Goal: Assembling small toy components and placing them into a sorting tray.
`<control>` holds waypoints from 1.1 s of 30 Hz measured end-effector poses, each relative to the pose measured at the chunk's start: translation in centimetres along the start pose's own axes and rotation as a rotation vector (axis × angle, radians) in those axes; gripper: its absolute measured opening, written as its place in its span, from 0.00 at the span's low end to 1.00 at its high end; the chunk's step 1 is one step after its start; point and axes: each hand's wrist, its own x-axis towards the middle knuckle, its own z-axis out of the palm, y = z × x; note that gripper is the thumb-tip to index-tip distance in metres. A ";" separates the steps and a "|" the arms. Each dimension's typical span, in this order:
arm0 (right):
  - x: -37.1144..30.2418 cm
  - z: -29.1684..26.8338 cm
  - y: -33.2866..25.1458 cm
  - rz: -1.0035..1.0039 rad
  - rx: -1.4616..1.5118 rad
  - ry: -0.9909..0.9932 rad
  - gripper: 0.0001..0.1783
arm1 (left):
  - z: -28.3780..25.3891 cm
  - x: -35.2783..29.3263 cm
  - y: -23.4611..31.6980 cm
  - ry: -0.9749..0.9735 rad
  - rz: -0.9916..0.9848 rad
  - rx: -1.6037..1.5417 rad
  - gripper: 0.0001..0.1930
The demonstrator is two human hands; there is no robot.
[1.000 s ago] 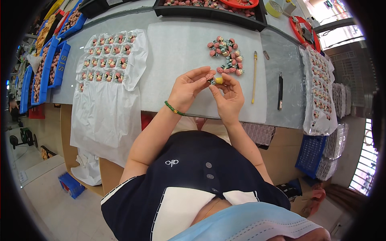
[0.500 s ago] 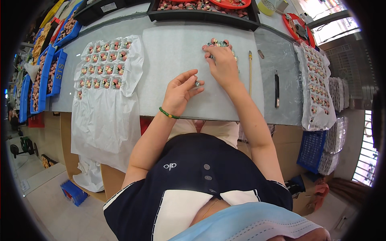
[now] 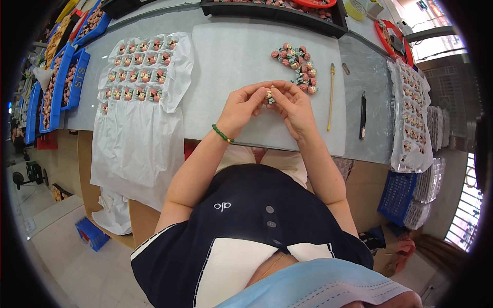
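Between the fingertips of both my hands, over the white sheet [image 3: 221, 56], is a small painted figurine [image 3: 269, 96] with a pale face and a greenish body. My left hand [image 3: 242, 108], with a green bracelet at its wrist, pinches it from the left. From the other side my right hand [image 3: 294, 108] grips it with thumb and fingers. Just beyond my right hand, a curved cluster of pink and green figurines [image 3: 298, 61] lies on the sheet. To the left, a white-lined tray [image 3: 177, 77] holds rows of similar figurines.
A thin brush [image 3: 331, 97] and a black pen-like tool [image 3: 363, 115] lie to the right. Farther right stands another filled tray [image 3: 411, 118]. A black bin [image 3: 272, 11] of figurines is at the back. Blue bins [image 3: 77, 82] stand at the left edge.
My right hand has come back from the figurine cluster toward me and met my left hand. Both now hold one figurine together. The view has shifted slightly.
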 end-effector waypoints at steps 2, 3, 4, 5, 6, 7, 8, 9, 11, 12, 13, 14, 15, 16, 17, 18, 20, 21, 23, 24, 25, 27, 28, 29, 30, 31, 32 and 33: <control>-0.5 -0.5 0.9 0.017 0.103 0.033 0.14 | 0.2 0.3 -0.5 -0.057 0.033 0.078 0.13; -0.7 -0.8 1.2 0.017 0.162 0.067 0.14 | 0.2 0.5 -0.9 -0.060 0.027 0.078 0.13; -0.9 -1.1 1.5 0.016 0.220 0.099 0.14 | 0.1 0.6 -1.4 -0.043 0.035 0.079 0.12; -1.2 -1.2 1.7 0.016 0.221 0.103 0.14 | 0.1 0.7 -1.6 -0.026 0.044 0.081 0.12; -1.5 -1.2 2.1 -0.029 0.121 0.070 0.12 | 0.2 0.8 -1.7 -0.027 0.041 0.081 0.12; -1.6 -1.3 2.3 -0.075 0.020 0.036 0.11 | 0.3 0.8 -1.7 -0.026 0.035 0.083 0.11; -1.7 -1.4 2.5 -0.074 0.022 0.038 0.11 | 0.4 0.8 -1.8 -0.025 0.029 0.085 0.11; -1.7 -1.5 2.7 -0.141 0.005 0.044 0.09 | 0.5 0.8 -2.0 -0.025 0.028 0.086 0.11; -1.8 -1.7 2.7 -0.208 -0.010 0.051 0.08 | 0.6 0.8 -2.2 -0.073 -0.006 -0.047 0.11; -2.0 -1.7 2.7 -0.301 -0.093 0.056 0.08 | 0.7 0.8 -2.2 -0.073 -0.007 -0.047 0.11; -2.1 -1.8 2.7 -0.393 -0.177 0.061 0.08 | 0.7 0.8 -2.0 -0.106 -0.031 -0.104 0.11; -2.1 -1.9 2.7 -0.392 -0.176 0.059 0.08 | 0.7 0.7 -2.0 -0.137 -0.054 -0.162 0.10; -2.0 -2.2 2.8 -0.514 -0.287 0.063 0.09 | 0.5 0.6 -2.0 -0.135 -0.054 -0.161 0.10; -2.0 -2.3 2.9 -0.636 -0.399 0.066 0.10 | 0.2 0.7 -1.9 -0.166 -0.054 -0.180 0.10; -2.0 -2.3 2.9 -0.635 -0.399 0.066 0.10 | 0.0 0.7 -2.0 -0.199 -0.054 -0.198 0.10; -2.1 -2.3 2.9 -0.634 -0.409 0.065 0.11 | 0.0 0.7 -2.0 -0.198 -0.055 -0.199 0.10; -2.1 -2.4 3.0 -0.632 -0.419 0.064 0.11 | 0.0 0.6 -2.0 -0.176 -0.063 -0.187 0.11; -2.2 -2.4 3.0 -0.615 -0.406 0.073 0.11 | 0.1 0.5 -2.1 -0.175 -0.064 -0.187 0.11; -2.2 -2.5 3.2 -0.596 -0.391 0.081 0.10 | 0.4 0.3 -2.3 -0.176 -0.023 -0.161 0.12; -2.2 -2.5 3.3 -0.556 -0.347 0.063 0.10 | 0.4 0.4 -2.5 -0.174 -0.024 -0.161 0.12; -2.2 -2.5 3.4 -0.514 -0.302 0.044 0.10 | 0.2 0.5 -2.7 -0.166 0.000 -0.099 0.12; -2.2 -2.1 3.2 -0.437 -0.229 0.049 0.09 | 0.2 0.7 -2.9 -0.159 0.023 -0.038 0.13; -2.3 -1.9 3.1 -0.359 -0.155 0.053 0.09 | 0.2 0.8 -3.0 -0.129 0.016 -0.032 0.12; -2.2 -1.9 3.1 -0.360 -0.156 0.054 0.09 | 0.3 0.9 -3.0 -0.103 0.010 -0.025 0.12; -2.2 -1.9 3.2 -0.339 -0.124 0.048 0.09 | 0.4 1.0 -2.9 -0.104 0.010 -0.025 0.12; -2.1 -2.0 3.2 -0.319 -0.093 0.043 0.09 | 0.6 1.0 -2.8 -0.077 0.015 0.015 0.12; -2.0 -2.1 3.2 -0.322 -0.094 0.045 0.09 | 0.7 1.1 -2.7 -0.052 0.022 0.055 0.11; -1.9 -2.3 3.1 -0.303 -0.090 0.050 0.10 | 0.9 1.2 -2.7 -0.057 0.024 0.056 0.11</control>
